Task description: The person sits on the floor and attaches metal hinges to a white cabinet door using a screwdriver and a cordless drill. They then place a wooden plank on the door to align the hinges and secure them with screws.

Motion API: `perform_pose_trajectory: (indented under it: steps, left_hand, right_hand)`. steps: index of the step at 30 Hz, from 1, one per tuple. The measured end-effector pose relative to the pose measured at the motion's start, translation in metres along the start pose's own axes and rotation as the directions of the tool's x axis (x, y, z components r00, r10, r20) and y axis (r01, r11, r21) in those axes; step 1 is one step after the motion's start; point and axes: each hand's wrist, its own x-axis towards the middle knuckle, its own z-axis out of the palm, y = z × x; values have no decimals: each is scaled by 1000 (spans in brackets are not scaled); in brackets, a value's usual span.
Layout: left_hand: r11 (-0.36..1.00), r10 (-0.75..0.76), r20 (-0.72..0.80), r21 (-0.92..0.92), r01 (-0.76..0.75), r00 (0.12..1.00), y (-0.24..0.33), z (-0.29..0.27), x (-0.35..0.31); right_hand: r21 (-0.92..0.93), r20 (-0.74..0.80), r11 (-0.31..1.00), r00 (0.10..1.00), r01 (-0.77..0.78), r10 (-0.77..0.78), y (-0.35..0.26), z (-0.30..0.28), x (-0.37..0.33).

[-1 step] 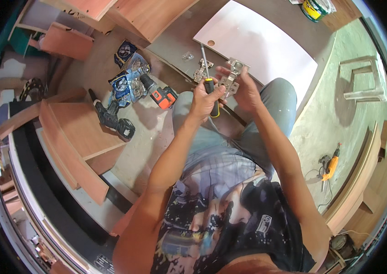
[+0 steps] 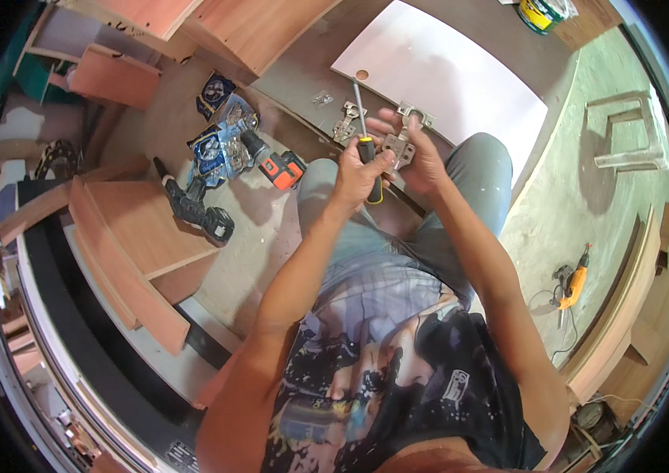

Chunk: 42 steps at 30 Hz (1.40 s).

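Near edge of panel [image 2: 460, 71], hinge [image 2: 399, 149]

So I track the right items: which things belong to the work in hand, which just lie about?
Seemingly in the work:
black-and-yellow screwdriver, in left hand
silver metal hinge, at right hand
similar silver hinge, lying beyond

Seemingly lying about:
orange-and-black cordless drill
black power tool
orange corded tool

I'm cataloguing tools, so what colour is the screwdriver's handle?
The handle is black and yellow; see head view.
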Motion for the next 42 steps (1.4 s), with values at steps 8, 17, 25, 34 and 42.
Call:
perform_pose_trajectory:
  steps: [8,17,25,34,42]
  left_hand:
    - [882,-66,87,472,17,994,14,-10,-36]
    - [242,119,380,885,-398,917,73,-12,-74]
    - [57,68,389,918,-392,919,104,18,-74]
    - [-82,23,440,896,-437,898,112,25,-63]
    - [-641,-127,668,509,-575,733,112,41,-54]
  right_hand:
    - [407,123,911,992,-60,10,-2,-58,14]
    - [327,73,943,993,63,-92,-25,-67,11]
    - [232,-26,969,997,83,-79,-26,-51,7]
    - [194,-72,978,996,69,-56,-23,-54,8]
    - [-43,-167,999,985,33,-40,-11,-54,10]
